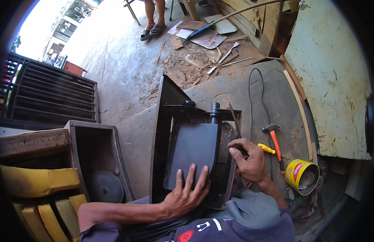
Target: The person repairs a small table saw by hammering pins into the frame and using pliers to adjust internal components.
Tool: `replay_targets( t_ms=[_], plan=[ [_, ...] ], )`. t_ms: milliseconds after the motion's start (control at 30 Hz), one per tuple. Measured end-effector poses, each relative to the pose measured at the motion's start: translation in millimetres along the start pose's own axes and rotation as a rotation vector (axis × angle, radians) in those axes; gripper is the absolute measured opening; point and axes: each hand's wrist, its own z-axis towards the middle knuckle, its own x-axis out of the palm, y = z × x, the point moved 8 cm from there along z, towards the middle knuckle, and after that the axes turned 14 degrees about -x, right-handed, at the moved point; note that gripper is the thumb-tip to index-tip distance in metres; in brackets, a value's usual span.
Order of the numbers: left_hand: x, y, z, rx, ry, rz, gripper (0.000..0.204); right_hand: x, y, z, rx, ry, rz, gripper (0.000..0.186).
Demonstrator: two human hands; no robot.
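Across my lap rests a black open-framed box [159,121] with a slanted far end. A smooth dark grey panel [195,149] lies inside it, with a short black cylinder [214,113] at its far right corner. My left hand [189,189] lies on the near part of the panel, fingers spread and holding nothing. At the box's right side, my right hand [249,161] is closed around a thin, dark, pointed tool [236,123]. The tool stands up along the box's right edge; its lower part is hidden in my fingers.
On the floor to the right are a claw hammer [275,143] with an orange handle, a yellow-handled tool [266,149] and a yellow tin [295,171] holding a toothed disc. An open box [122,161] and yellow pieces [41,181] stand left. Beyond, a person's feet [152,32] show near scraps [207,38].
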Motion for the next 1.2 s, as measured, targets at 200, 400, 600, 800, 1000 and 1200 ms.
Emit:
replay_targets(
  t_ms=[200, 400, 600, 800, 1000, 1200],
  plan=[
    [-33, 1, 46, -0.076, -0.092, -0.243, 0.040, 0, -5, -1, -0.012, -0.003, 0.013, 0.014],
    [8, -4, -1, 0.199, 0.082, -0.040, 0.044, 3, 9, 3, -0.080, 0.035, -0.048, 0.014],
    [-28, 5, 27, 0.288, 0.093, -0.042, 0.051, 8, 16, 6, -0.130, 0.048, -0.095, 0.014],
    [-134, 0, -4, 0.405, 0.137, -0.276, 0.035, 4, 7, -4, -0.092, 0.045, -0.018, 0.015],
    [-194, 129, -1, -0.041, -0.072, -0.452, 0.021, 17, 32, 27, -0.337, 0.200, -0.020, 0.032],
    [-231, 180, 16, -0.171, -0.422, -0.627, 0.018, 26, 64, 57, -0.340, 0.559, 0.265, 0.090]
  ],
)
